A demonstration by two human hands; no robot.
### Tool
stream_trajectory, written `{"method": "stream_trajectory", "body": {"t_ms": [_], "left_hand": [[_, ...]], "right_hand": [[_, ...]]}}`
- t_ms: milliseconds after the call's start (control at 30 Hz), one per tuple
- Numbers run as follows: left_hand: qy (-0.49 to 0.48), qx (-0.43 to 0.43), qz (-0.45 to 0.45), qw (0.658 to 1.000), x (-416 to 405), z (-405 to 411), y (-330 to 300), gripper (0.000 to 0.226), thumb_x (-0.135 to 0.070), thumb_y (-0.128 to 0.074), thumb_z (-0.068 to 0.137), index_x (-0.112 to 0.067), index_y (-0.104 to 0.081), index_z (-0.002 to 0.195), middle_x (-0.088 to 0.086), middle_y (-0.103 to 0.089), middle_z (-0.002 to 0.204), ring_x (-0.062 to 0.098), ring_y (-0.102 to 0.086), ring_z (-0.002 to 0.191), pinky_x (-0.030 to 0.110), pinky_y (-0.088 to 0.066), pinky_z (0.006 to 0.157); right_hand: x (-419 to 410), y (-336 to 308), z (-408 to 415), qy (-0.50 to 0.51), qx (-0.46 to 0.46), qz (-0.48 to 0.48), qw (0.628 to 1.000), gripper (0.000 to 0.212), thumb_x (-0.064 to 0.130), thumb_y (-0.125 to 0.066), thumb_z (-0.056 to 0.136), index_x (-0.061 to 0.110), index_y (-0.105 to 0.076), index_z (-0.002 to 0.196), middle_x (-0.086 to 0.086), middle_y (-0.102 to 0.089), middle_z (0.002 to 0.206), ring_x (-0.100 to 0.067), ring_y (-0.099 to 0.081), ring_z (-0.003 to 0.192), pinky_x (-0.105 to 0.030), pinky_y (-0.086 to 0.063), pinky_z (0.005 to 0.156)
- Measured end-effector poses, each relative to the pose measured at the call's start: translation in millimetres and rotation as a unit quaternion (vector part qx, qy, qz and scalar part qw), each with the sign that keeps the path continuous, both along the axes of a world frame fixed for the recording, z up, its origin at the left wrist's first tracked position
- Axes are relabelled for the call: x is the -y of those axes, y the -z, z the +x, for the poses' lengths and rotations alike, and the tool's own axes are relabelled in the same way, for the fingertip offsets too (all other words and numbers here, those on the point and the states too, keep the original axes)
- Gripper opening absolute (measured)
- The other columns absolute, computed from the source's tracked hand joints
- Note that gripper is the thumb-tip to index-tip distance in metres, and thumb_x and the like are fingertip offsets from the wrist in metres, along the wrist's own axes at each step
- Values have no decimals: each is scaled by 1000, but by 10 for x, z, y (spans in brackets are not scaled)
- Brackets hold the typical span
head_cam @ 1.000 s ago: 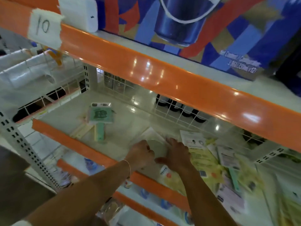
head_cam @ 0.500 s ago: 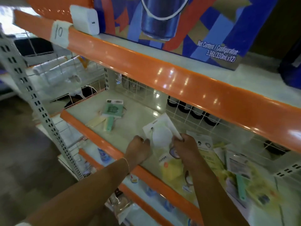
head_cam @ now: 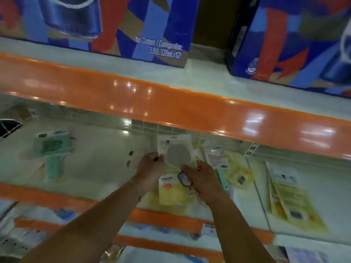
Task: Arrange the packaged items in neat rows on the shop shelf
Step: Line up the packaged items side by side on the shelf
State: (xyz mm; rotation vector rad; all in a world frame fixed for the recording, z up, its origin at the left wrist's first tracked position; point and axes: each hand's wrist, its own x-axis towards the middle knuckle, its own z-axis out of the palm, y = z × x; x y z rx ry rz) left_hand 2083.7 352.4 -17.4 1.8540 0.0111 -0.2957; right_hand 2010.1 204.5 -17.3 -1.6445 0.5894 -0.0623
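Note:
A white packet with a grey round pad [head_cam: 177, 151] is held up over the shelf board [head_cam: 106, 158]. My left hand [head_cam: 150, 172] pinches its left edge and my right hand [head_cam: 202, 180] grips its lower right corner. Under my hands lies a yellow packet [head_cam: 171, 192]. A green packaged brush [head_cam: 52, 150] lies alone at the left. More yellow and white packets [head_cam: 237, 171] are heaped at the right, and further yellow packets [head_cam: 292, 202] lie in the neighbouring bay.
An orange shelf lip [head_cam: 171, 109] overhangs the board closely. Blue and red drink cartons [head_cam: 114, 25] stand on the shelf above. A lower orange edge [head_cam: 57, 196] fronts the board, with stocked shelves below. A wire grid backs the bay.
The view has swung right and closer. The white packet, gripped by both hands, now stands more upright over the yellow packet, having been lifted from the heap.

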Motion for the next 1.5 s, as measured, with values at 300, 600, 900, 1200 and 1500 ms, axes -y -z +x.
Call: {"method": "stream_trajectory", "body": {"t_ms": [300, 600, 900, 1200, 1500], "left_hand": [[240, 14, 35, 970, 1008, -372, 75, 41, -29, -49, 97, -16, -43, 59, 1, -39, 52, 14, -39, 48, 23, -28, 49], [328, 73, 98, 937, 1982, -769, -158, 25, -28, -45, 96, -14, -61, 83, 8, -67, 81, 19, -59, 61, 30, -46, 52], [309, 74, 133, 939, 2461, -1010, -4, 22, -32, -47, 94, -18, -64, 96, 3, -68, 88, 23, -65, 81, 30, -48, 63], [309, 100, 173, 930, 2600, -1021, -12, 23, -30, -47, 91, -16, -62, 81, 4, -68, 81, 22, -65, 75, 31, -49, 59], [296, 138, 195, 925, 2472, -967, 43, 26, -25, -48, 93, -18, -55, 68, 3, -67, 94, 11, -57, 72, 27, -48, 66]], "right_hand": [[855, 94, -813, 189, -16, 16, 982, 7, 13, -69, 87, 7, -67, 85, 2, -59, 55, -2, -50, 38, -19, -37, 38], [2056, 52, -1430, 298, -33, -34, 953, 17, 22, -73, 82, 5, -70, 85, -15, -69, 74, -26, -61, 64, -43, -53, 59], [2752, 3, -1612, 246, -124, -144, 951, 12, 12, -64, 78, 0, -66, 79, -7, -58, 56, -22, -47, 45, -24, -39, 42], [2997, 167, -1575, 180, -200, -350, 897, 27, 38, -64, 82, 13, -62, 92, -1, -65, 74, -14, -62, 55, -18, -44, 42], [2836, 125, -1519, 181, -192, -520, 813, 48, 36, -68, 80, 9, -58, 118, -15, -52, 108, -34, -54, 97, -39, -48, 80]]}}
